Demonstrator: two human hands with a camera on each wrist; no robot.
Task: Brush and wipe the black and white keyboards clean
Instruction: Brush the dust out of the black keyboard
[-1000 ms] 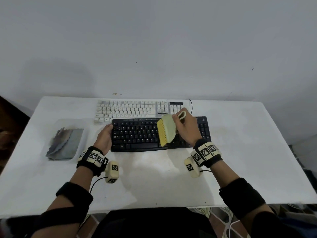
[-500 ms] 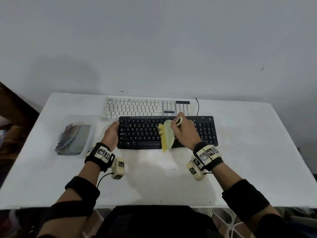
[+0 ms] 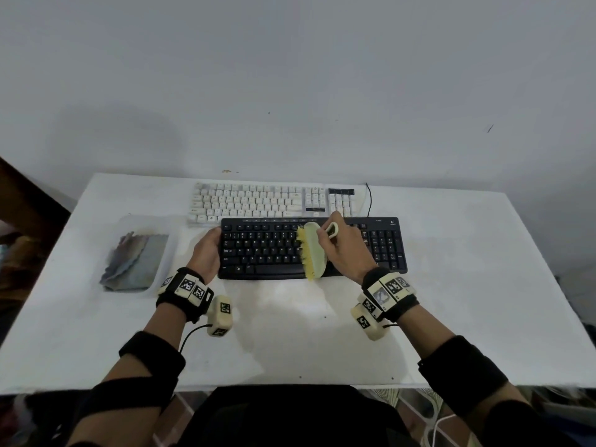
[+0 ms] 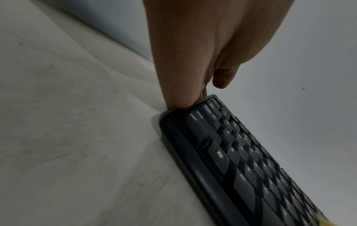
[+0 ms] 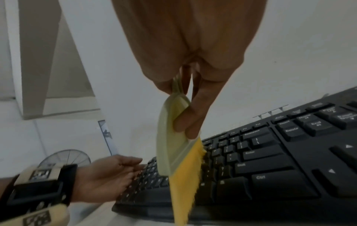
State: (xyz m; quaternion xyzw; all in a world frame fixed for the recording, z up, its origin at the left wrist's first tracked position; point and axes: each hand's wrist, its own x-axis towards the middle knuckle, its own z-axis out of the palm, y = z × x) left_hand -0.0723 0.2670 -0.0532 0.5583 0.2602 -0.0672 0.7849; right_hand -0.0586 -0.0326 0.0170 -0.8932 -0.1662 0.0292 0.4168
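A white tabletop [image 3: 322, 337] carried every item; the black keyboard [image 3: 267, 250] served as the landmark. Nearest the person, both wrists wore black bands with printed markers, just in front of the black keyboard's near edge.

The left hand [image 3: 206, 253] lay against the black keyboard's left end, its fingers [image 4: 179, 97] pressed on that end's edge with the thumb lifted clear above the corner; the grip was loose, fingers fairly straight, closed round nothing.

The right hand [image 3: 346, 250] was over the black keyboard, right of its middle, and its grip was clamped on a pale green brush [image 3: 314, 250]: the fingertips [image 5: 188, 123] pinched the flat back of the brush, and the looped handle [image 3: 332, 229] showed behind the knuckles. The yellow bristles [image 5: 185, 175] pointed toward the black keyboard's left end and reached from its back rows to just past its near edge, touching the keys.

To the left of the black keyboard, apart from it, a clear tray [image 3: 167, 253] held folded grey cloths [image 3: 135, 262].

Behind the black keyboard, just beside its far edge and shifted left, lay the white keyboard [image 3: 258, 201]. A black cable [image 3: 369, 200] ran behind the black keyboard toward the wall [image 3: 290, 75].
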